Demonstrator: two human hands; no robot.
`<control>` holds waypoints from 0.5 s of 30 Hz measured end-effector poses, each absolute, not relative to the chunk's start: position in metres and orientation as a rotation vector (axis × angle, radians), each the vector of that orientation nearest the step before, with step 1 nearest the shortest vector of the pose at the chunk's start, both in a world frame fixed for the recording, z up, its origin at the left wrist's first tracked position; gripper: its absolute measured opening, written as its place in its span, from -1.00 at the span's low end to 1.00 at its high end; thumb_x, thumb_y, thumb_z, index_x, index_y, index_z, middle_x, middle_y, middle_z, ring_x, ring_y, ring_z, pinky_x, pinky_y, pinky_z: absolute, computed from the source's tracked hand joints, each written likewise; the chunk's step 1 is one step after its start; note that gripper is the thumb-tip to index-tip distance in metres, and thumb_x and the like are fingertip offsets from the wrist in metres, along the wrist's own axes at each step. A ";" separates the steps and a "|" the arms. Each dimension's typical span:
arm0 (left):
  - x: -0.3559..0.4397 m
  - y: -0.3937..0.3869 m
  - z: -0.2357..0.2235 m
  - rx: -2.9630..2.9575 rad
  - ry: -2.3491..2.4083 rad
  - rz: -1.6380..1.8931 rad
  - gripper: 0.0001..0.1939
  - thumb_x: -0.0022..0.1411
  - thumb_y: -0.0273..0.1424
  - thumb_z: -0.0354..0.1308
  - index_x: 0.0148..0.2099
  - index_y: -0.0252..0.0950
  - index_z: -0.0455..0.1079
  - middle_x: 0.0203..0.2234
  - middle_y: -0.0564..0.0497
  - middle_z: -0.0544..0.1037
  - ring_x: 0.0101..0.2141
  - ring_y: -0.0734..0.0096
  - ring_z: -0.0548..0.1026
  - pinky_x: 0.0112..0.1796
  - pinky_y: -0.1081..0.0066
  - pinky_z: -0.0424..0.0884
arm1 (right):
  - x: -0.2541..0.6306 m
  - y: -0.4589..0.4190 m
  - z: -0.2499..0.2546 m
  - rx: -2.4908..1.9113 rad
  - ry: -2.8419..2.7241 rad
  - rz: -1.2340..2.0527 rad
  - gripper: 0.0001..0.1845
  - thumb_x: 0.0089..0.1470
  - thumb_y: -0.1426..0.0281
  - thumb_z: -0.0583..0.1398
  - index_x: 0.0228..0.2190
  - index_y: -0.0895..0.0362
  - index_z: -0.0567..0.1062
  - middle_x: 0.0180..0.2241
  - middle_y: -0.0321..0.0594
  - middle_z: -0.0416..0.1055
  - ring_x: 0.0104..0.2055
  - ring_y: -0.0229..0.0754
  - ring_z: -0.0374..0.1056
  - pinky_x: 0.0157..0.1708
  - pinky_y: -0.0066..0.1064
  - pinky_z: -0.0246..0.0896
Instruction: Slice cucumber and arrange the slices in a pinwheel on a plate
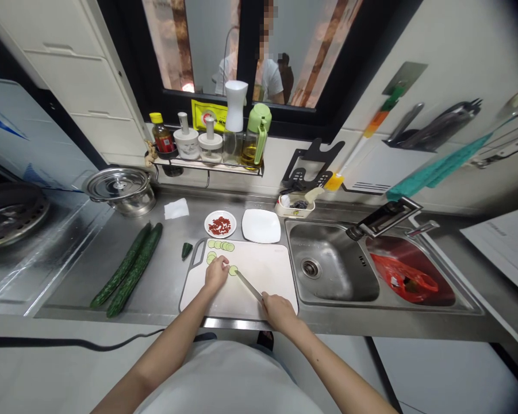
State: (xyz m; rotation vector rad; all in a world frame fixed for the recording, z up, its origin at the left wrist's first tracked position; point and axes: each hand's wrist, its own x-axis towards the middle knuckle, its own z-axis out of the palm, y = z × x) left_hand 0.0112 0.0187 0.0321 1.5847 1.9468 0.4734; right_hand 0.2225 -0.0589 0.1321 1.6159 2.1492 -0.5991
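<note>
Steel counter [168,293] bears two long cucumbers [135,273]; right hand [279,312] holds one knife [249,286].

Steel counter [167,287] bearing cucumbers [136,270], cutting board [263,261], pot [140,202]

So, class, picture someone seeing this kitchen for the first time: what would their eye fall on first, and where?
Probably the two long cucumbers, dark green on the steel counter left of the cutting board. Next, perhaps, the right hand holding a knife over the board, its tip at a pale slice near the left hand. The bright red bag in the right-hand sink basin also stands out.
</note>
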 end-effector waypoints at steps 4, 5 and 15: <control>0.011 0.018 0.032 1.580 1.942 0.477 -0.85 0.14 -0.47 0.11 -0.19 -0.22 0.37 -0.40 0.06 0.42 -0.36 0.43 0.39 -0.30 0.48 0.22 | 0.216 -0.054 0.134 1.611 2.151 -0.593 -0.69 0.18 0.48 -0.08 -0.16 0.20 0.40 -0.25 0.03 0.49 -0.20 -0.05 0.43 -0.33 -0.36 0.15; 0.011 0.018 0.032 1.581 1.940 0.478 -0.85 0.14 -0.47 0.11 -0.19 -0.22 0.37 -0.40 0.06 0.42 -0.36 0.43 0.39 -0.30 0.48 0.22 | 0.214 -0.053 0.136 1.610 2.141 -0.596 -0.69 0.17 0.50 -0.08 -0.16 0.20 0.40 -0.25 0.03 0.49 -0.20 -0.05 0.43 -0.33 -0.36 0.15; 0.012 0.018 0.032 1.580 1.947 0.475 -0.87 0.16 -0.44 0.11 -0.20 -0.22 0.37 -0.38 0.05 0.43 -0.34 0.43 0.39 -0.28 0.47 0.22 | 0.202 -0.045 0.148 1.595 2.096 -0.598 -0.67 0.14 0.55 -0.06 -0.12 0.22 0.39 -0.23 0.04 0.48 -0.16 -0.03 0.42 -0.30 -0.34 0.18</control>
